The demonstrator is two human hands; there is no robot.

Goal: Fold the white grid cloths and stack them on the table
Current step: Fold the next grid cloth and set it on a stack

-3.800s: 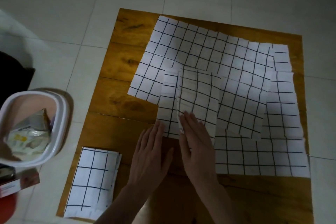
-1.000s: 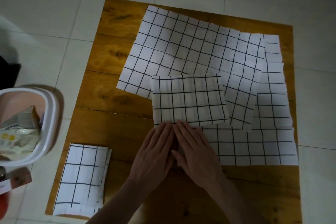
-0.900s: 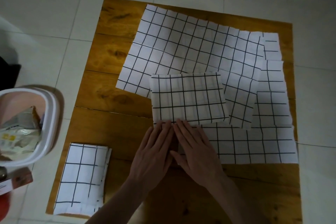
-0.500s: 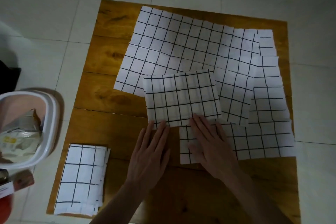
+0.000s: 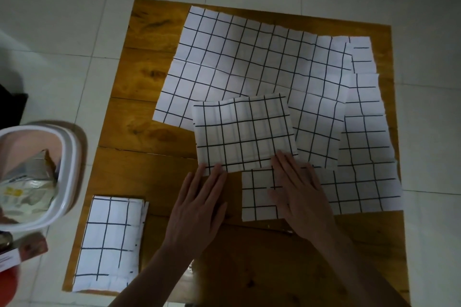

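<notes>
Hands have parted along the folded cloth [image 5: 245,133] near edge: left hand [image 5: 197,209] and right hand [image 5: 300,193] flat, grip released; the fold looks finished, stacking remains.

We see two bare hands, our left hand [image 5: 197,209] and our right hand [image 5: 299,197], each with five slender fingers and short, unpainted nails. No rings, watch or gloves show. Both forearms run bare toward six o'clock, with no sleeve reaching the frame.
</notes>
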